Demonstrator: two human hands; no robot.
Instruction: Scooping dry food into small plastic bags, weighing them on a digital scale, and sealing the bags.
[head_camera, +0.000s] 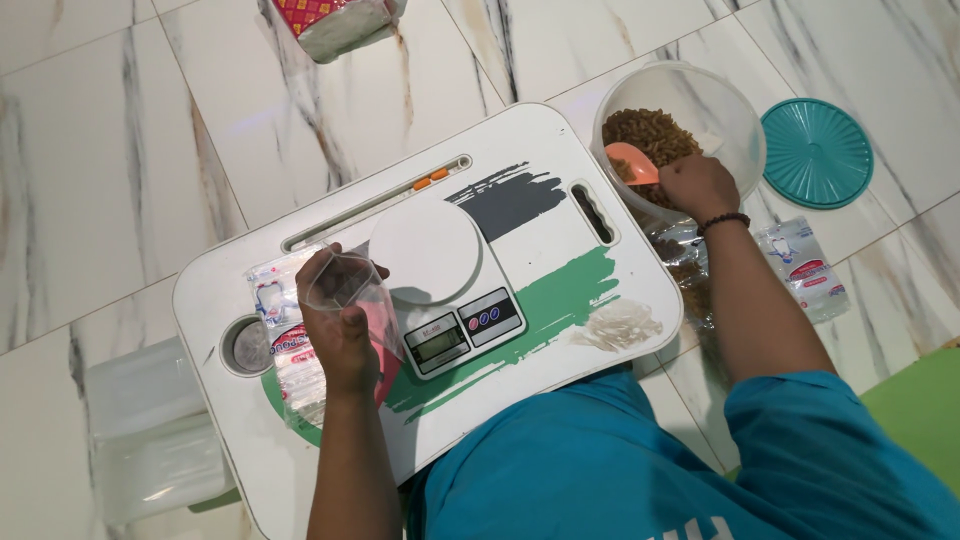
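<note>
At centre left of the frame, the left hand (338, 325) has its fingers clamped on a small clear plastic pouch (345, 282), held open above the white lap table (560, 160) just beside the white digital kitchen scale (440, 275). At upper right, the right hand (697, 186) has its fingers closed on an orange plastic scoop (632, 162) inside the round clear plastic tub of brown pasta (678, 130); a round teal lid (816, 152) lies on the marble floor beside it.

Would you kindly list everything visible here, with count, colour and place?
lap tray: one, white with grey and green strokes, centre
kitchen scale: one, white, on tray
clear bag: one, in left hand
tub: one, clear, holding brown pieces, upper right
scoop: one, orange, in tub
lid: one, teal, right of tub
plastic packets: several, clear, floor and tray
left hand: holds bag
right hand: grips scoop
</note>
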